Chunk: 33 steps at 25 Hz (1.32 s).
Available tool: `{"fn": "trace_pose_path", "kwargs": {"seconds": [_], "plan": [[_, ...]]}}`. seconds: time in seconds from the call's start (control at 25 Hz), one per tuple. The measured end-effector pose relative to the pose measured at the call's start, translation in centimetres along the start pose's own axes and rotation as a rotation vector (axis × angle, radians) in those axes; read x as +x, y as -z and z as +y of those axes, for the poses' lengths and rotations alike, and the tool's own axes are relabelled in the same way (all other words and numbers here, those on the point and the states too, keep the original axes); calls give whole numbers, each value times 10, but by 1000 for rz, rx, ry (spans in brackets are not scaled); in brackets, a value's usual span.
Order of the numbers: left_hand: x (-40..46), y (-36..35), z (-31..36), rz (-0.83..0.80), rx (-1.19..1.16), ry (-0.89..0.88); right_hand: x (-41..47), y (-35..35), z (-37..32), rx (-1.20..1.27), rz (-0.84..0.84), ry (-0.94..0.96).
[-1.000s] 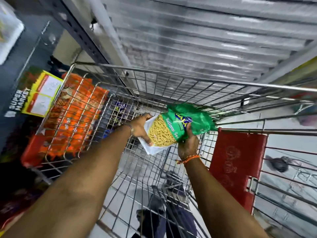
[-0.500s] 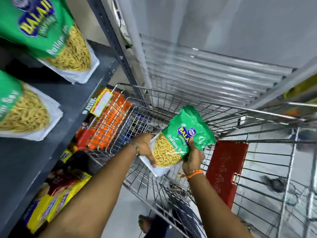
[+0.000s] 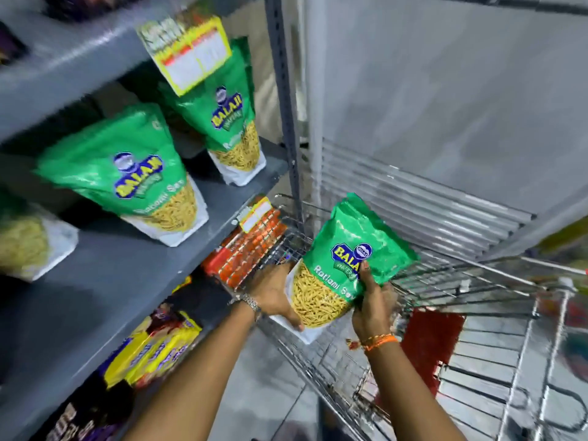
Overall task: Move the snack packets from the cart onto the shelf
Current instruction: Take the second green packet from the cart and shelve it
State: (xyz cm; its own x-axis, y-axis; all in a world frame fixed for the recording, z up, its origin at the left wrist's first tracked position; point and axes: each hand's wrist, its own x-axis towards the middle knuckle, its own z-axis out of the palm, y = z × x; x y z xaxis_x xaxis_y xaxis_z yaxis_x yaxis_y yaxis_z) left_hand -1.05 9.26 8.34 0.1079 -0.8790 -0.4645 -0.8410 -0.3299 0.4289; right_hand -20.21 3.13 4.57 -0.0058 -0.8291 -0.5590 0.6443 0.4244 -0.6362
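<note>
On your left, the grey shelf (image 3: pixel 105 275) carries green snack packets (image 3: pixel 127 173) standing upright, one further along to the right (image 3: pixel 230 122). Your left hand (image 3: pixel 273 294) cups the lower left edge of the held packet (image 3: pixel 346 262), its grip grasping the white bottom. Your right hand (image 3: pixel 372 303) clenches the same packet's lower right side, thumb across the front. The packet hangs tilted above the wire cart (image 3: pixel 477 313), right of the shelf.

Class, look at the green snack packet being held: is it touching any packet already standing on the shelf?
Apart. The head view shows the held packet over the cart, with the shelf edge and its post between it and the shelf packets.
</note>
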Motion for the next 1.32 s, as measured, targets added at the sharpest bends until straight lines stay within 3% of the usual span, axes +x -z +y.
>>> {"fn": "trace_pose_path", "kwargs": {"seconds": [0.16, 0.56, 0.8, 1.16, 1.24, 1.32], "plan": [[-57, 27, -21, 273, -166, 19, -26, -63, 6, -119, -264, 61], [-202, 66, -132, 797, -481, 570, -143, -230, 90, -534, -1018, 104], [-228, 80, -180, 1041, -603, 755, -190, -303, 147, -694, -1288, 70], [-222, 72, -225, 1153, -677, 786, -196, -332, 203, -781, -1412, -26], [-222, 68, -228, 1159, -707, 774, -193, -325, 203, -809, -1344, -7], [-223, 65, -231, 1170, -747, 746, -182, -304, 194, -744, -1132, 122]]}}
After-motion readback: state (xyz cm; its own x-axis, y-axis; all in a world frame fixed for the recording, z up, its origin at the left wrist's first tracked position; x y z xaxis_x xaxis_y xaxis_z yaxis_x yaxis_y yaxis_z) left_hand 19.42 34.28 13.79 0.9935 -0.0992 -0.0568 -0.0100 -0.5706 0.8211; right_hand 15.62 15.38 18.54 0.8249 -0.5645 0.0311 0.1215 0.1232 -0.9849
